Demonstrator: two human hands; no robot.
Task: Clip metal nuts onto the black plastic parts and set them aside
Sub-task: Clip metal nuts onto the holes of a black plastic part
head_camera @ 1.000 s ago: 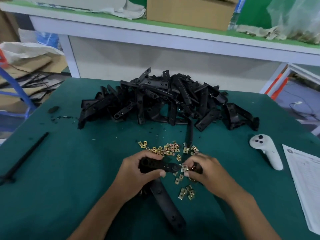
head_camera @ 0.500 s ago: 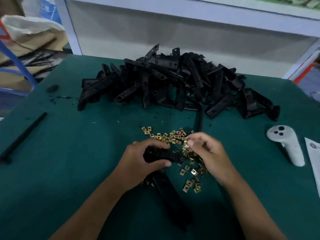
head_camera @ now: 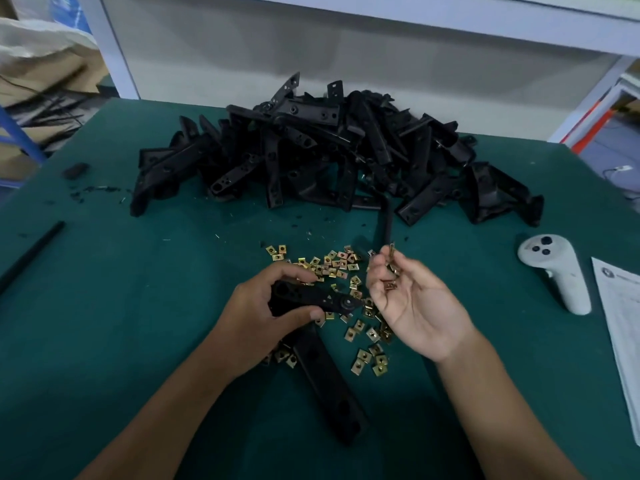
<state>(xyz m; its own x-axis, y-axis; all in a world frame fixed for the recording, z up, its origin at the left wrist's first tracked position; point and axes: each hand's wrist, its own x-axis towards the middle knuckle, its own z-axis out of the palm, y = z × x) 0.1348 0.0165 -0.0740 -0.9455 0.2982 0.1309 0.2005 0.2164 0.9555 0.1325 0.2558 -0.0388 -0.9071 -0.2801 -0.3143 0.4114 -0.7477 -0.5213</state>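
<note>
My left hand [head_camera: 263, 313] grips a black plastic part [head_camera: 322, 301] just above the green table, its round end pointing right. My right hand [head_camera: 412, 299] is turned palm up to the right of it, with a few metal nuts [head_camera: 391, 271] held in its curled fingers and one pinched upright at the fingertips. Loose brass-coloured nuts [head_camera: 332, 263] lie scattered on the table between and below both hands. A long black part [head_camera: 329, 386] lies flat under my left hand. A big pile of black plastic parts [head_camera: 329, 157] fills the far side of the table.
A white controller [head_camera: 557, 271] lies at the right, with a printed sheet [head_camera: 623, 327] beyond it at the table's edge. A thin black rod [head_camera: 31, 254] lies at the left edge. A small black piece [head_camera: 75, 169] and crumbs sit at the far left. Shelving stands behind.
My right hand picked up nuts from the scatter, lifted and turned palm up. My left hand kept its hold on the black part. The camera tilted down and closer.
</note>
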